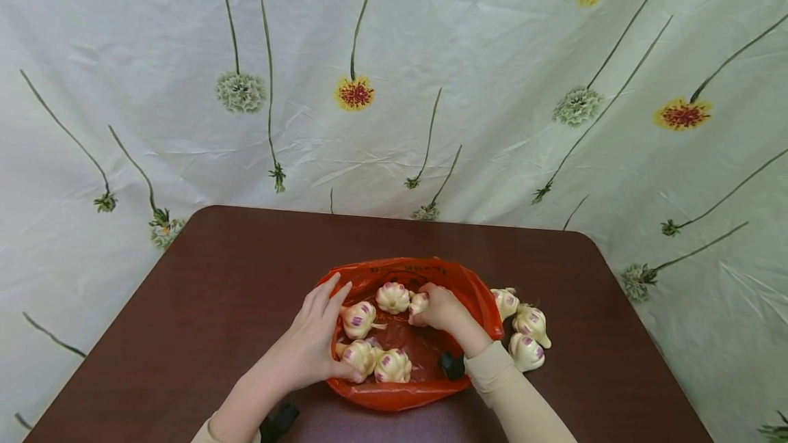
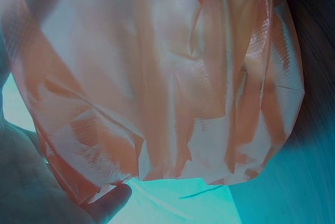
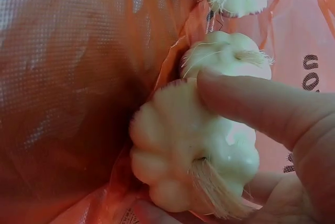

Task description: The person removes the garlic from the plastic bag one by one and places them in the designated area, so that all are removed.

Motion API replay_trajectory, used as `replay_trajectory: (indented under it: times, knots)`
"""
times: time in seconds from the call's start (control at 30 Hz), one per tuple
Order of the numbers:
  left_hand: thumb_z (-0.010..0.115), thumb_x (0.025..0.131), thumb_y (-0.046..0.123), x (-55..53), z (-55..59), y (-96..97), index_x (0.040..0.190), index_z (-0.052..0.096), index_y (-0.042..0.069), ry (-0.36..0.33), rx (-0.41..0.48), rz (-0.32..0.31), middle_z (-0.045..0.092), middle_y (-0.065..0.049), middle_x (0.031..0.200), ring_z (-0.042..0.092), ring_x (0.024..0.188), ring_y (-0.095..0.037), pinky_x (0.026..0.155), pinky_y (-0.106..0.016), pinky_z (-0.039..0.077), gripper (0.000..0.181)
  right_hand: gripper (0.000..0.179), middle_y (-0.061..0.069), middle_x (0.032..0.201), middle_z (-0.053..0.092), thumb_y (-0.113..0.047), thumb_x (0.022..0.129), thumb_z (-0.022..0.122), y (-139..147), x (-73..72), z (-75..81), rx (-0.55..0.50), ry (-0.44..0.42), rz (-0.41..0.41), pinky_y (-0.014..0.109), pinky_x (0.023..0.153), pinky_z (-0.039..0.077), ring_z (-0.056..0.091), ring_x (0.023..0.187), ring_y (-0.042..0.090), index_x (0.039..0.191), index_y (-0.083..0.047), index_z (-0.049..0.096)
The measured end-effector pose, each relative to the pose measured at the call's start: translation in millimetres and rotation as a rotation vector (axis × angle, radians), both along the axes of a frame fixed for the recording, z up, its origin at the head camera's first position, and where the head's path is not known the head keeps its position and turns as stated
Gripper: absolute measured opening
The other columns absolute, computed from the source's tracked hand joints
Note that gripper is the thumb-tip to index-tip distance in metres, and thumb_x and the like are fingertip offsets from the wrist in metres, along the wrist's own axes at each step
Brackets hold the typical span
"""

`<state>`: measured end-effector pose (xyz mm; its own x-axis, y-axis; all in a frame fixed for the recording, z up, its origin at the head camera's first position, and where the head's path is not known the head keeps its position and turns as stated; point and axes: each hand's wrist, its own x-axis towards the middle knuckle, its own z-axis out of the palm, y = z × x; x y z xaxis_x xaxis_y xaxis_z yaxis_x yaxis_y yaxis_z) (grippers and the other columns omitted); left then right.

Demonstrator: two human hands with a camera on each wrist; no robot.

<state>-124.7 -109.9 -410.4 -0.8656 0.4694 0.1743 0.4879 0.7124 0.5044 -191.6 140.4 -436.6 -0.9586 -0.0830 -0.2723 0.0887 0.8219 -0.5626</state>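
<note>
A red plastic bag (image 1: 394,398) lies with its mouth spread wide on the table, several garlic bulbs inside. My right hand (image 1: 444,312) reaches into the bag and pinches a garlic bulb (image 3: 193,150) between thumb and fingers, near the far right side. Right behind it in the right wrist view is another garlic bulb (image 3: 225,56). My left hand (image 1: 310,340) rests at the bag's left rim with fingers stretched and spread, the thumb close to a front bulb (image 1: 360,357). In the left wrist view the bag's wall (image 2: 157,103) covers most of the scene.
Three garlic bulbs lie on the table just right of the bag, one of them in front (image 1: 526,352). The dark brown table (image 1: 203,306) extends around the bag. Behind it hangs a pale flowered cloth (image 1: 394,39).
</note>
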Motion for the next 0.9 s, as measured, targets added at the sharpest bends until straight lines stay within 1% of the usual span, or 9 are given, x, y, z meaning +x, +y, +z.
replay_trajectory:
  times: [0.23,0.37,0.47,0.53,0.7,0.9]
  knots:
    - [0.095,0.055,0.045,0.1,0.3,0.2,0.152,0.028,-0.003,-0.006,0.004,0.0,0.018,-0.026,0.159,0.021,0.143,-0.047,0.108,-0.066,0.031,0.127,0.06,0.018,0.114,0.065,-0.018,0.072,0.087,0,1.7,-0.6,-0.017,-0.005,-0.042,0.044,0.089,0.052,0.058,0.092,0.026,0.12,0.003,0.059]
    - [0.095,0.056,0.044,0.5,1.0,0.1,0.152,0.028,-0.003,-0.011,0.005,-0.001,0.018,-0.026,0.159,0.02,0.143,-0.047,0.108,-0.066,0.031,0.126,0.06,0.017,0.112,0.065,-0.02,0.072,0.087,2,2.9,0.5,-0.025,-0.004,-0.045,0.043,0.087,0.053,0.058,0.09,0.025,0.121,0.002,0.058]
    - [0.095,0.056,0.045,0.6,1.4,0.1,0.152,0.028,-0.003,-0.018,0.008,-0.003,0.018,-0.026,0.159,0.02,0.143,-0.047,0.108,-0.066,0.031,0.126,0.061,0.016,0.112,0.066,-0.02,0.073,0.085,5,4.2,4.9,-0.054,0.002,-0.051,0.042,0.085,0.052,0.059,0.091,0.024,0.123,0.001,0.058]
    - [0.094,0.056,0.045,0.7,1.5,-0.2,0.152,0.028,-0.003,-0.019,0.009,-0.003,0.018,-0.026,0.159,0.02,0.143,-0.047,0.108,-0.067,0.031,0.126,0.061,0.016,0.114,0.066,-0.02,0.074,0.084,8,5.1,10.4,-0.08,0.008,-0.058,0.041,0.083,0.052,0.059,0.091,0.024,0.125,0.001,0.058]
    - [0.095,0.056,0.044,1.0,1.3,-0.5,0.152,0.028,-0.003,-0.014,0.009,-0.004,0.017,-0.027,0.159,0.02,0.143,-0.047,0.108,-0.067,0.031,0.126,0.064,0.016,0.122,0.064,-0.024,0.077,0.082,15,10.4,31.7,-0.144,0.016,-0.071,0.041,0.083,0.052,0.06,0.095,0.024,0.131,-0.003,0.056]
    - [0.095,0.057,0.041,1.0,1.2,-1.0,0.152,0.027,-0.003,-0.01,0.01,-0.007,0.016,-0.027,0.159,0.02,0.143,-0.048,0.107,-0.068,0.03,0.126,0.065,0.012,0.127,0.062,-0.031,0.079,0.081,23,20.7,57.0,-0.242,0.061,-0.052,0.04,0.083,0.052,0.06,0.098,0.023,0.135,-0.012,0.057]
